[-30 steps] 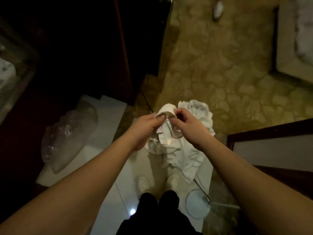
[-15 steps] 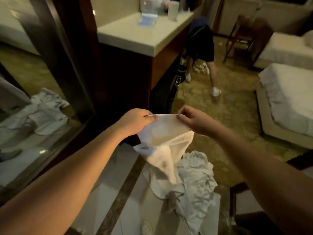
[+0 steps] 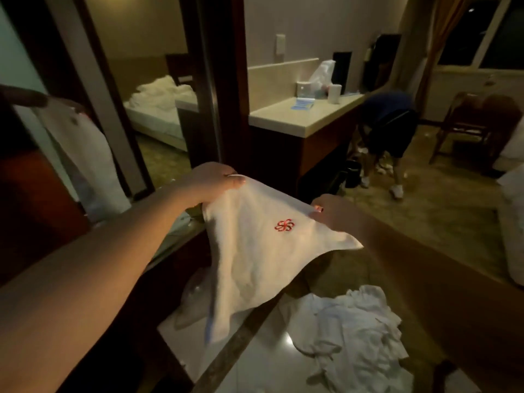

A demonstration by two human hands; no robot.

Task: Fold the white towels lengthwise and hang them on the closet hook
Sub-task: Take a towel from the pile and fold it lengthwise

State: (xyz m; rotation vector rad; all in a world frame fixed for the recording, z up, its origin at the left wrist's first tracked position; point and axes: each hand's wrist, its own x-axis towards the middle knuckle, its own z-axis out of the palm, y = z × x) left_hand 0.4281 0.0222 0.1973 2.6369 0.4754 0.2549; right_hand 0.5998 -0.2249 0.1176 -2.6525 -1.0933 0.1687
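The left hand (image 3: 211, 180) at ten o'clock and the right hand (image 3: 333, 214) at three o'clock each pinched an upper corner of the white terry towel with a red embroidered emblem (image 3: 255, 251), probably spreading it in the air, so that it could be folded lengthwise.

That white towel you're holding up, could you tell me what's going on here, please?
A person is holding a white towel spread out in the air, the left hand and the right hand each pinching a top corner. It hangs open, not yet folded, with a red emblem facing the camera. More white linen lies in a pile on the floor below. Another person bends over beside the counter.
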